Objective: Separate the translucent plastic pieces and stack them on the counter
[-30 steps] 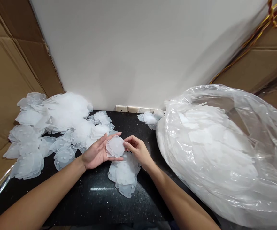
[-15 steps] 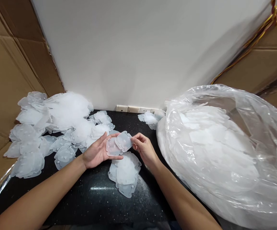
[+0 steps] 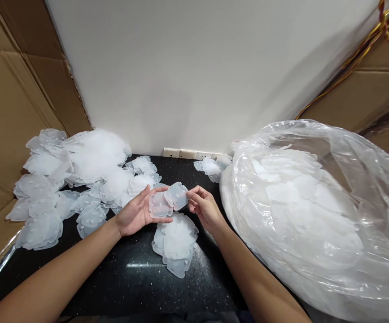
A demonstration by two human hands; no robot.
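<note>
My left hand (image 3: 140, 210) is palm up with its fingers stretched out, holding a translucent frosted plastic piece (image 3: 159, 205) across its fingers. The piece is thin and flat, with rounded corners and small round bumps. My right hand (image 3: 204, 204) is closed in a pinch on the right edge of a second plastic piece (image 3: 177, 195), which is tilted and overlaps the first at its left edge. Just below the hands, a loose stack of similar pieces (image 3: 177, 244) lies on the black speckled table (image 3: 140, 278).
Heaps of the same pieces (image 3: 93, 154) cover the table's left side. A large clear plastic bag (image 3: 376, 215) full of pieces stands open at the right. A small pile (image 3: 211, 167) lies near power sockets (image 3: 187, 154) along the wall. Cardboard (image 3: 9, 98) flanks the left.
My right hand has moved slightly right and up with the pinched piece. That piece now overlaps the one on my left hand less, uncovering more of it.
</note>
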